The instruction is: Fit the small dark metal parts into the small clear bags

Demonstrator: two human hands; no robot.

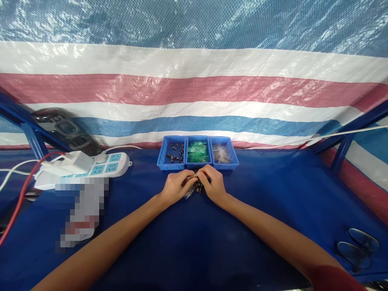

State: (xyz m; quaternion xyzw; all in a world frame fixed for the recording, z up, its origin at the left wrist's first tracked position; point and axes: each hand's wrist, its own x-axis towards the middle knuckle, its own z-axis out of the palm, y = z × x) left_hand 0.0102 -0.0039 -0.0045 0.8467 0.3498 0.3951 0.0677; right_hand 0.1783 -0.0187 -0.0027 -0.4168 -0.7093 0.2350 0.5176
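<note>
Striped red, white and blue plastic sheeting (pixel 194 91) hangs beyond the far edge of the dark-blue bench (pixel 182 242). Near that edge's middle, just before three blue plastic trays (pixel 198 165), the left hand (pixel 176 186) and right hand (pixel 214 185) have fingers pinched on a small clear plastic bag (pixel 190 191) with dark metal screws (pixel 199 187). Holding it low, with gentle pulls, should limit scattering.
</note>
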